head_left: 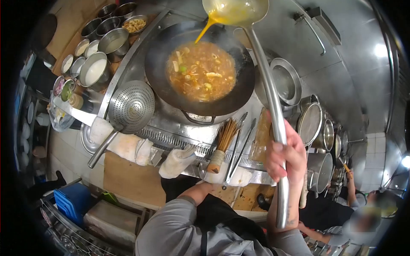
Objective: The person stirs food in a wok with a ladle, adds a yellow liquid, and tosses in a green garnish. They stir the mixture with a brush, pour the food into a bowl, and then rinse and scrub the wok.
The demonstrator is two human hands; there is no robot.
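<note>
One wok (235, 96) holds soup (203, 72); above it, one ladle (269, 85) pours yellow liquid (204, 31). Left of it sits one strainer (131, 106); nearside, one tongs pair (243, 146), one brush (222, 145). The right hand (294, 151) grasps the ladle's handle; the left hand's grip I cannot tell.

Right grip (287, 153): ladle (265, 79) extends up-left from it. Pots (320, 173) crowd just right. Tongs (243, 149) and bamboo brush (227, 135) obstruct low route left along surface (164, 119). Open air higher left, above near rim of wok (156, 70); yellow stream (204, 32) falls beyond.
</note>
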